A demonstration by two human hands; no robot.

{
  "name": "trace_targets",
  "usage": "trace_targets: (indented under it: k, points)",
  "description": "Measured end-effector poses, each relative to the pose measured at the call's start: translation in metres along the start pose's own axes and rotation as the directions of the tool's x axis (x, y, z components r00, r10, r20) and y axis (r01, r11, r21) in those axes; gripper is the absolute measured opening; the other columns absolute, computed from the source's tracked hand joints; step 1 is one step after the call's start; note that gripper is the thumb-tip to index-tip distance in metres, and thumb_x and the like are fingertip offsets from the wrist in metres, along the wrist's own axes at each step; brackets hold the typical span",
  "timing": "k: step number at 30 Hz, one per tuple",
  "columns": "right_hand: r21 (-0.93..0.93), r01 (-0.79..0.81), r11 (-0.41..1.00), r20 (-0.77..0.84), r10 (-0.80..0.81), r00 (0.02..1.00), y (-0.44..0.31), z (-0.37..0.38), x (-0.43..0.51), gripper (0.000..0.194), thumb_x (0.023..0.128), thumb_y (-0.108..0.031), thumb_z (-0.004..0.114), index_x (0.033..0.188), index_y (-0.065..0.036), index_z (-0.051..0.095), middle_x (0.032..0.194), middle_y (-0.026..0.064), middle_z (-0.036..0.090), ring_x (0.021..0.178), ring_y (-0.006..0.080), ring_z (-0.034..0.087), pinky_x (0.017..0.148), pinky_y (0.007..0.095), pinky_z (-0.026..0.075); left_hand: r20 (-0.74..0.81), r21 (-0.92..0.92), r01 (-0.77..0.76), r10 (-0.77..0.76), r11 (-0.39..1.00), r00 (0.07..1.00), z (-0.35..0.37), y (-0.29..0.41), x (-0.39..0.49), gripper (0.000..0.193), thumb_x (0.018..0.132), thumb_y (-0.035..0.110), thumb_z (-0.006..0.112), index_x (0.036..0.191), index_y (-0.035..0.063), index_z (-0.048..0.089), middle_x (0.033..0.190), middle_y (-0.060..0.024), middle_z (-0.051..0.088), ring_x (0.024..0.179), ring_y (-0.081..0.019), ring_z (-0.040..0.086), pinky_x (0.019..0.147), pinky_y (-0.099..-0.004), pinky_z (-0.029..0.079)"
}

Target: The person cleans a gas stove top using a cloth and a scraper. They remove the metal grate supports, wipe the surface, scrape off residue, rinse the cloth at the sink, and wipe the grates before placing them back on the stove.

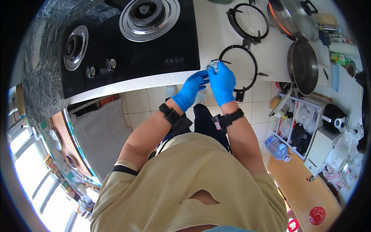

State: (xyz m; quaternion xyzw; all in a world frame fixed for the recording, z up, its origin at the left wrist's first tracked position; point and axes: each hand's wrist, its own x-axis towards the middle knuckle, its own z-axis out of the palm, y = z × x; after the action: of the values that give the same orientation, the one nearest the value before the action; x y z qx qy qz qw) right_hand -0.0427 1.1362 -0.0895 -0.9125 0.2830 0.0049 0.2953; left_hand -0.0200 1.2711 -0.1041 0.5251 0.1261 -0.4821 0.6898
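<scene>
Blue gloves cover both my hands. My right hand [222, 84] grips a small crumpled silvery scouring pad [214, 65] between thumb and fingers, near the counter's front edge. Just left of it, my left hand [190, 88] has its fingers spread towards the right hand, with nothing visible in them. Beside and partly behind my right hand lies a round black pan support [256, 65], its near side reaching past the counter edge. I cannot tell whether the hand touches it. A second black pan support [268, 21] rests farther back on the counter.
A black glass gas hob [150, 55] with two burners is at the left. On the right stand a frying pan [304, 66], its handle jutting past the counter, and a glass-lidded pan [301, 21]. A shelf rack [298, 124] and a water bottle [276, 148] are lower right.
</scene>
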Motion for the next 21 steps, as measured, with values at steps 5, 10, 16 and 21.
trace_targets:
  k: [5,10,16,21]
  points:
    - [0.148,0.111,0.983,0.017,-0.115,0.993,0.022,-0.058,-0.015,0.029,0.090,-0.032,0.070,0.099,-0.005,0.068,0.089,0.0167,0.073,0.077,0.0343,0.071,0.067,0.0407,0.057,-0.084,0.441,-0.355,0.432,0.824,0.898,0.030,-0.005,-0.013,0.038,0.095,0.002,0.050,0.132,0.0073,0.057,0.120,-0.0094,0.062,0.111,-0.0245,0.058,0.102,-0.0378,0.045]
    - [0.308,0.031,0.951,0.296,-0.127,0.947,0.031,-0.119,-0.010,0.027,0.091,-0.027,0.068,0.106,-0.004,0.069,0.089,0.0161,0.073,0.076,0.0276,0.072,0.067,0.0350,0.057,0.188,0.784,-0.576,0.796,0.232,0.576,0.070,0.022,-0.027,0.051,0.080,-0.006,0.058,0.127,0.0131,0.062,0.123,-0.0166,0.055,0.112,-0.0356,0.055,0.095,-0.0422,0.049]
    - [0.407,0.100,0.908,0.414,-0.281,0.866,0.046,-0.154,-0.002,0.029,0.092,-0.021,0.066,0.113,-0.002,0.066,0.095,0.0170,0.073,0.081,0.0278,0.072,0.073,0.0352,0.057,0.521,0.757,-0.641,0.475,0.126,0.709,0.084,0.075,-0.021,0.070,0.077,-0.012,0.059,0.138,0.0209,0.056,0.150,-0.0117,0.041,0.135,-0.0352,0.040,0.114,-0.0449,0.038]
    - [0.386,0.114,0.916,0.461,-0.299,0.835,0.050,-0.161,0.004,0.030,0.091,-0.020,0.066,0.115,-0.001,0.066,0.095,0.0177,0.072,0.083,0.0288,0.071,0.078,0.0364,0.057,0.655,0.730,-0.667,0.428,-0.147,0.623,0.088,0.090,-0.011,0.055,0.082,0.004,0.072,0.133,0.0203,0.061,0.144,-0.0126,0.051,0.126,-0.0349,0.051,0.108,-0.0438,0.043]
